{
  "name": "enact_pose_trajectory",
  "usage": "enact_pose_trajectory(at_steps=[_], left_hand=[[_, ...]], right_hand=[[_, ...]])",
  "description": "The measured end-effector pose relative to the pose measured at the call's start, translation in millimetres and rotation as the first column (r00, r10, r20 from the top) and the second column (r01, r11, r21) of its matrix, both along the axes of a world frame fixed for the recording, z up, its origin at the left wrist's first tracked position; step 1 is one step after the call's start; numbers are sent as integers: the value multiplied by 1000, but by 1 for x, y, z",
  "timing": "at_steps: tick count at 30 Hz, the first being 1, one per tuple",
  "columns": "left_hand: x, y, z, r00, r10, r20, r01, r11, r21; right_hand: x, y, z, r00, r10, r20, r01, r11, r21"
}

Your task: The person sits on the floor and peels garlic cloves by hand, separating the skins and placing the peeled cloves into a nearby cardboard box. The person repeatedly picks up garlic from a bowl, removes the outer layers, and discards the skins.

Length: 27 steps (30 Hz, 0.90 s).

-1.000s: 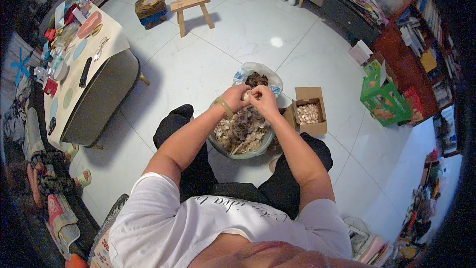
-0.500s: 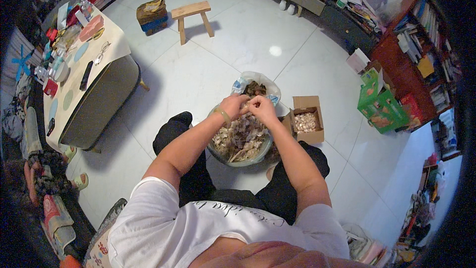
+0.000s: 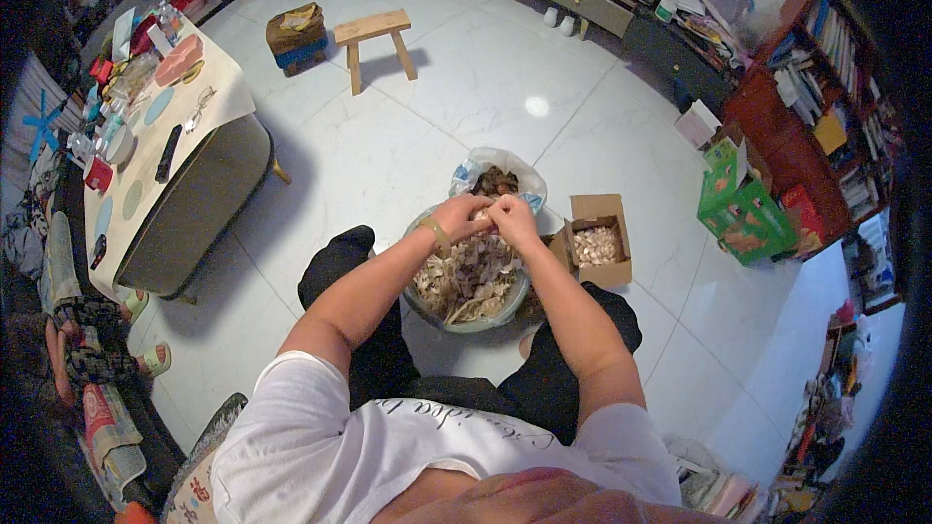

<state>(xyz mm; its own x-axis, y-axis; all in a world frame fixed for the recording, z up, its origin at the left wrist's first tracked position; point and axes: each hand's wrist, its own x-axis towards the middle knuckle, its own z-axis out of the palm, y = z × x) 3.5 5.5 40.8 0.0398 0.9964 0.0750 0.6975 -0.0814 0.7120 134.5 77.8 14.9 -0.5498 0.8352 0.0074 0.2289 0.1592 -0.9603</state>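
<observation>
My left hand [image 3: 463,214] and my right hand [image 3: 513,218] meet above a round bowl [image 3: 423,299] full of pale papery husks. Both hands pinch one small pale piece between their fingertips, too small to name for sure. The bowl rests on the floor between my knees. Just beyond the hands stands an open plastic bag [image 3: 497,178] holding dark scraps. To the right of the bowl sits a small cardboard box [image 3: 597,240] with pale peeled pieces in it.
A low table [image 3: 163,175] with a cloth and clutter stands at the left. A wooden stool [image 3: 374,43] and a woven basket [image 3: 295,34] are farther back. Green boxes [image 3: 743,205] and a red bookshelf [image 3: 815,126] line the right. White tile floor surrounds me.
My hands stay together over the bowl's far rim, fingers working on the small piece. The view has shifted slightly; nothing else has moved.
</observation>
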Motion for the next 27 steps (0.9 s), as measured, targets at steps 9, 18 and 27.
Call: enact_pose_trajectory(at_steps=[9,18,27], left_hand=[[-1,1,-1,976,20,217,-4,997,-74],[-1,1,0,994,92,53,-89,995,-54],[-3,1,1,958,116,261,-91,990,-106]], right_hand=[[3,-4,3,983,-24,-183,-49,924,-380],[6,-3,13,986,119,-115,-149,941,-303],[6,-3,24,980,92,-177,-166,868,-467]])
